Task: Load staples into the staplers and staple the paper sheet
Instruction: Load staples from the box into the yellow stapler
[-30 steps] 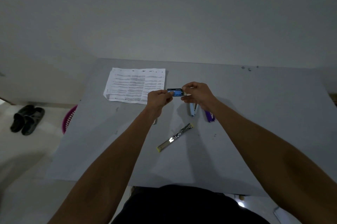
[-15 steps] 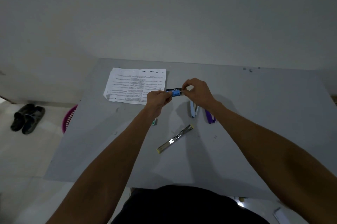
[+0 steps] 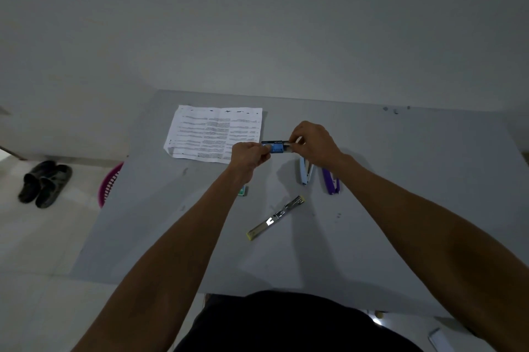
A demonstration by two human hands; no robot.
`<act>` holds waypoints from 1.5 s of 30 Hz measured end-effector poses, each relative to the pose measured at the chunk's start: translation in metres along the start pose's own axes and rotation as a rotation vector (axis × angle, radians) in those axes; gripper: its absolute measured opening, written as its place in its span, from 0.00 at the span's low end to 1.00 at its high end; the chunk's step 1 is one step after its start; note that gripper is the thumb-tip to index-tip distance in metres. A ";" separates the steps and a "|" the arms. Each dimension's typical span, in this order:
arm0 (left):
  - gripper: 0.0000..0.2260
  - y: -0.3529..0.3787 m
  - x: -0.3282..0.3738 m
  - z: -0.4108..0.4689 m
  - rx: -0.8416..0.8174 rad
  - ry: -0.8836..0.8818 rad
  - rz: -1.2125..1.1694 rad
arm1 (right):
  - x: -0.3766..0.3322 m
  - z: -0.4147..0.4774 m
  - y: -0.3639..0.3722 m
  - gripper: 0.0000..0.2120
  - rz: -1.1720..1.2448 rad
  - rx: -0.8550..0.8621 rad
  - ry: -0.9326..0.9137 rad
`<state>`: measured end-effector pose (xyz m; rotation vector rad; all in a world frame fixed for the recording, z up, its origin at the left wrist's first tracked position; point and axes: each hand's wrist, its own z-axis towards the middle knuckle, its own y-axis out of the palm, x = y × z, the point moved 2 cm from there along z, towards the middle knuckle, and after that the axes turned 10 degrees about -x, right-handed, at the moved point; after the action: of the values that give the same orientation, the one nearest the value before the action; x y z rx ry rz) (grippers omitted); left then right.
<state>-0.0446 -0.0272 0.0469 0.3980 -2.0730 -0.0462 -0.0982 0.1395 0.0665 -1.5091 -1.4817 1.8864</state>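
Above the table (image 3: 400, 179), the left hand (image 3: 249, 154) pinched one end of the blue box (image 3: 276, 147); the right hand (image 3: 313, 143) had its curled fingers pinching the other end.

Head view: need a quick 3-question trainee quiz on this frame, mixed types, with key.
1. True or false: the light blue stapler and the purple stapler lie on the table, unheld.
2. What do the left hand and the right hand hold between them? A. staple box B. pen C. scissors
3. Fill in: the paper sheet lies on the person's ____ side of the hands.

Key: 1 true; 2 A; 3 left.
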 end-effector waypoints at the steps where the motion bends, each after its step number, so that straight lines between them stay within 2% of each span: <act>1: 0.04 -0.001 0.000 0.000 0.009 0.001 -0.004 | 0.001 -0.001 -0.002 0.04 0.019 0.012 0.012; 6: 0.04 -0.003 0.002 -0.001 0.010 0.001 -0.028 | 0.002 -0.004 -0.005 0.03 0.179 0.097 0.099; 11: 0.04 -0.004 0.002 -0.001 0.007 -0.005 -0.066 | 0.003 -0.012 -0.005 0.04 0.679 0.132 0.336; 14: 0.04 -0.005 0.002 -0.001 0.009 0.001 -0.070 | -0.001 -0.016 0.001 0.06 0.830 0.131 0.345; 19: 0.05 -0.004 -0.001 -0.003 -0.002 0.024 -0.103 | -0.012 -0.017 0.011 0.02 0.757 0.146 0.312; 28: 0.09 -0.012 -0.009 -0.010 0.018 0.053 -0.123 | -0.029 -0.016 0.026 0.04 0.544 0.141 0.292; 33: 0.12 -0.022 -0.015 -0.014 0.052 0.069 -0.102 | -0.038 -0.016 0.033 0.02 0.616 0.109 0.276; 36: 0.11 -0.029 -0.021 -0.017 0.070 0.056 -0.110 | -0.038 -0.015 0.039 0.01 0.664 0.099 0.347; 45: 0.10 -0.082 -0.074 -0.027 0.218 -0.108 -0.020 | -0.022 -0.024 0.060 0.04 0.689 0.026 0.482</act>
<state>0.0340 -0.0795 -0.0173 0.5595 -2.1883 0.1502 -0.0481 0.1103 0.0300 -2.4556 -0.7662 1.6319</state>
